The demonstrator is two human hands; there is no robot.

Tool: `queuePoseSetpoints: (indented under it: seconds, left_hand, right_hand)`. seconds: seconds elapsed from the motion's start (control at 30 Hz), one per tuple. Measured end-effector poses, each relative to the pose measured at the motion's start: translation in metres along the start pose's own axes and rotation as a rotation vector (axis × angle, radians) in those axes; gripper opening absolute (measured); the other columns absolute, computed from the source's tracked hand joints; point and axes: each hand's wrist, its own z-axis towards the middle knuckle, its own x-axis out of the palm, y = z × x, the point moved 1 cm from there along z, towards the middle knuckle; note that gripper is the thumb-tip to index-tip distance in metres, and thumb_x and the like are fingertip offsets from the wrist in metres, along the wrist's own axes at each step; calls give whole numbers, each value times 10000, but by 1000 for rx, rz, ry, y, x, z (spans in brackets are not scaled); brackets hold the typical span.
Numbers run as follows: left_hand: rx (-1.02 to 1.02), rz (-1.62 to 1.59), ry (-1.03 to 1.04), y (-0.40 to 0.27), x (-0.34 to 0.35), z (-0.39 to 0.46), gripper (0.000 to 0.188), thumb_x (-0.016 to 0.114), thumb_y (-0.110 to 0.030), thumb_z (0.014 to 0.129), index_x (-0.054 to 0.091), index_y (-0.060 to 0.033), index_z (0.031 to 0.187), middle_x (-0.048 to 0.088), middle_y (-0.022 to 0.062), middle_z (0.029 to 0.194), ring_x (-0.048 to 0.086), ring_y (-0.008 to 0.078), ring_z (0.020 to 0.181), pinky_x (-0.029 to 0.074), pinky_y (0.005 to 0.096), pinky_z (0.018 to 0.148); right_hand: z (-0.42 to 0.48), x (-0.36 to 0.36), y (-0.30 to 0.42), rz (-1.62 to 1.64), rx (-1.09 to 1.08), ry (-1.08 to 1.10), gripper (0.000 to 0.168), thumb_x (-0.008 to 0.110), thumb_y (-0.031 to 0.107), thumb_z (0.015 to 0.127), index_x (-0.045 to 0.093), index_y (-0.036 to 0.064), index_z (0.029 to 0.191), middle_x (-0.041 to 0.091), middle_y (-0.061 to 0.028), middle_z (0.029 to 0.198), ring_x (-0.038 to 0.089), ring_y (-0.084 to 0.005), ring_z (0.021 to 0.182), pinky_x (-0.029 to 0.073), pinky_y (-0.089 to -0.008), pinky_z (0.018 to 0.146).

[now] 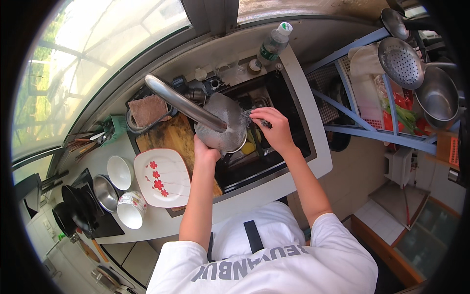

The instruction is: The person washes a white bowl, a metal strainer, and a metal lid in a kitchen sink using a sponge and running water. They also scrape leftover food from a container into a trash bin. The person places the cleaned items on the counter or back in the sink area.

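Observation:
My left hand (206,151) grips the near lower side of a round metal vessel (227,106), which may be a mesh strainer. It is tilted beneath the steel faucet (183,103), whose spout covers part of it. Pinched in the fingers of my right hand (274,128) is a steel wool scourer (246,117), close against the vessel's right rim. Both hands are over a black sink (301,147). Down in the basin, partly hidden, are a yellow item (248,147) and some green pieces.
Left of the sink lie a wooden cutting board (158,137), a floral square plate (161,180), white bowls (120,172) and a metal bowl (105,193). A plastic bottle (272,46) stands behind the basin. To the right, a blue rack (367,128) carries ladles and a skimmer (400,62).

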Motion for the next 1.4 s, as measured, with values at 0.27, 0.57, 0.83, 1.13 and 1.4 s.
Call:
queuePoseSetpoints:
  seconds: [0.27,0.57,0.83,1.13,1.4]
  left_hand:
    - [-114,6,180,-4,-19,-7,371,443,-294,936,533,-33,1184,585,106,1170,552,255,1082,446,415,947]
    - [-174,-37,246,-9,-25,-15,382,433,-297,950,520,-16,1193,574,130,1179,554,266,1078,472,422,921]
    - [-374,-148,473,-7,-32,-8,352,440,-283,944,541,-17,1152,595,121,1128,583,257,1020,490,404,900]
    - [-251,-15,293,-3,-65,-11,335,479,-318,936,588,-26,1060,627,106,1000,614,223,870,538,347,731]
    - [-243,-17,194,-9,-86,-14,300,461,-290,943,591,-29,1016,628,96,899,611,197,728,540,331,575]
  right_hand:
    - [2,4,-19,-100,-64,140,188,714,-20,677,694,25,858,678,-78,907,623,-240,873,510,-327,786]
    - [11,6,-16,-134,-181,74,258,683,-81,610,683,18,848,672,-83,894,617,-248,874,517,-323,757]
    - [0,25,25,111,-307,159,343,656,-103,614,672,42,924,660,-56,979,599,-246,904,506,-325,787]
    - [-5,25,41,76,-309,85,303,654,-97,656,680,49,920,657,-71,973,600,-253,915,504,-331,788]
    - [6,13,18,81,-64,-127,194,675,-26,727,678,35,912,669,-93,934,618,-267,890,503,-333,786]
